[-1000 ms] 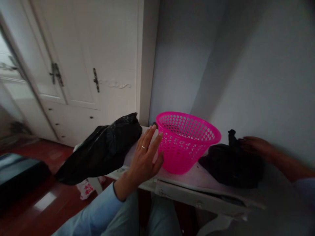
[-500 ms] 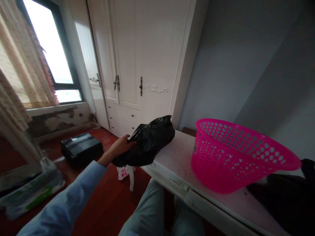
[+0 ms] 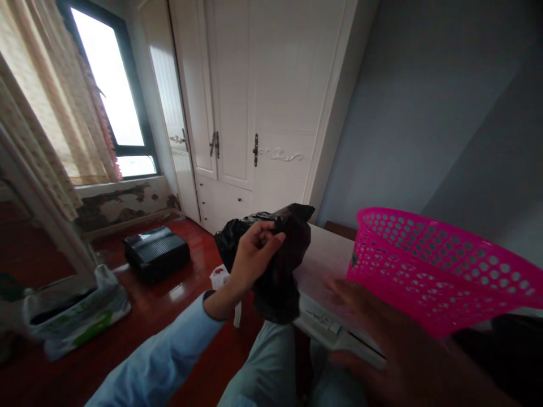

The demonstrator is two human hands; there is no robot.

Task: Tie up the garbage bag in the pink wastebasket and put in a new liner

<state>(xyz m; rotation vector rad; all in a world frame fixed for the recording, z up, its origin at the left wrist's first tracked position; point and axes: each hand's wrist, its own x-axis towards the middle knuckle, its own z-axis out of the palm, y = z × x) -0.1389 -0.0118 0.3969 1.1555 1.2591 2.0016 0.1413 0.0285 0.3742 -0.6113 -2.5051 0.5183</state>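
A crumpled black plastic bag (image 3: 282,282) hangs over the left end of the white table (image 3: 326,249). My left hand (image 3: 254,249) pinches the bag near its upper part, thumb and fingers closed on the plastic. At the lower right my right hand (image 3: 394,339) is blurred by motion, its thumb and fingers apart with nothing between them. It reaches over the table's front edge, in front of the pink perforated basket (image 3: 424,282), and stays apart from the black bag.
Dark fabric or plastic (image 3: 500,356) lies right of the basket. On the red floor (image 3: 178,345) are a black case (image 3: 156,254) and a white-green plastic bag (image 3: 85,322). A white wardrobe (image 3: 280,96) stands behind; a small white bag (image 3: 219,277) is below.
My left hand has moved right and up along the black bag, which now hangs lower at the table's end. My right hand has come into view at lower right. The view has swung slightly left.
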